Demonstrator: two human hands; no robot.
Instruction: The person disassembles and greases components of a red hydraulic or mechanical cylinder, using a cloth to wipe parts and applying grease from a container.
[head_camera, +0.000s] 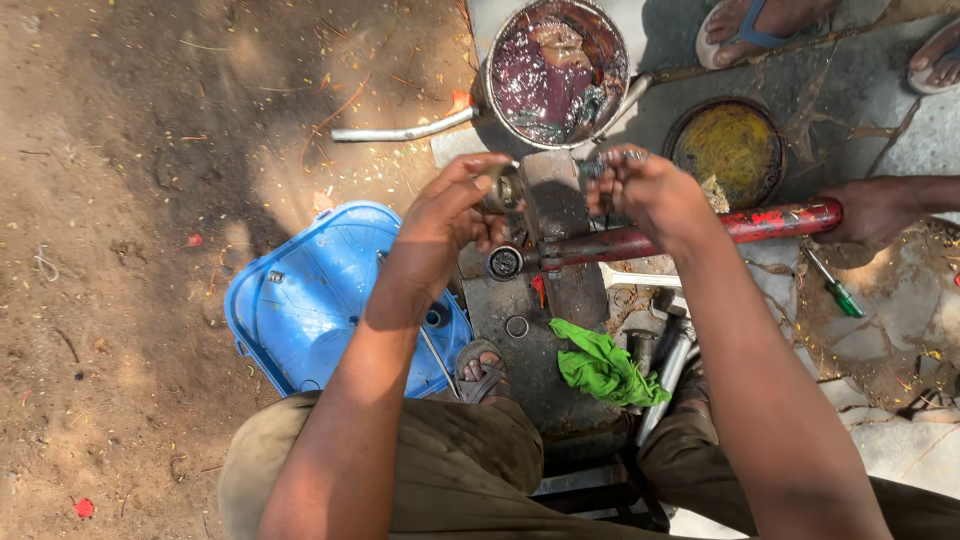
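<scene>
The left hand has its grip closed on a small round metal part, pinched between thumb and fingertips, while the right hand has its grip closed on a small dark piece held up just across from it; both parts hang in the air above a metal block. To do this well, I judge the two pieces want holding square to each other and directly over the block, so a slip drops nothing into the dirt. Just below the grip a red tube runs off to the right, ending near the left in a round black fitting; another person's hand steadies its far end. Beyond the grip sits a round metal pan holding dark reddish liquid, and right of it a shallow dark dish with yellowish contents. Below left lies a blue plastic lid, and below, a green rag.
</scene>
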